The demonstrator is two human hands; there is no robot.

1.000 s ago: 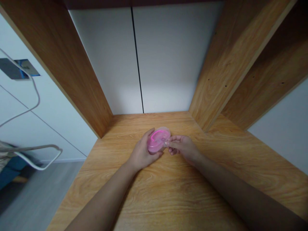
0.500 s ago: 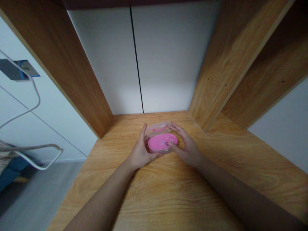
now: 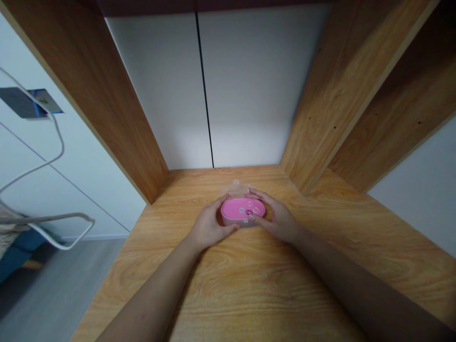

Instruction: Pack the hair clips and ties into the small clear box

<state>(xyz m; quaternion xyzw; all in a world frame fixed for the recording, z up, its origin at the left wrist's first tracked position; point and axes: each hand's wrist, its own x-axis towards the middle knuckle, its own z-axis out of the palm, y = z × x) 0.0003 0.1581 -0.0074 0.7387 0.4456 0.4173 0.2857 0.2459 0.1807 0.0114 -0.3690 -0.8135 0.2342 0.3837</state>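
A small oval box (image 3: 235, 214) with translucent sides and a pink top surface (image 3: 233, 204) lies on the wooden desktop between my hands. Its clear lid (image 3: 233, 189) with a small tab leans back open behind it. Several small ring-like loops (image 3: 255, 210) sit on the pink surface, one of them dark; they are too small to name. My left hand (image 3: 213, 223) curves around the box's left end, thumb along the near side. At the right end, my right hand (image 3: 278, 217) grips the box, its fingers behind and its thumb at the near edge close to the dark loop.
The wooden desktop (image 3: 228, 285) meets a white back panel (image 3: 245, 95) with a dark seam. Wooden uprights stand left (image 3: 107, 104) and right (image 3: 331, 104). On the far left, a white cable (image 3: 62, 142) hangs before the wall.
The clear lid has tipped farther back, away from me. My left fingers have come down from pointing up and now curl along the box's far side. The right hand has barely shifted.
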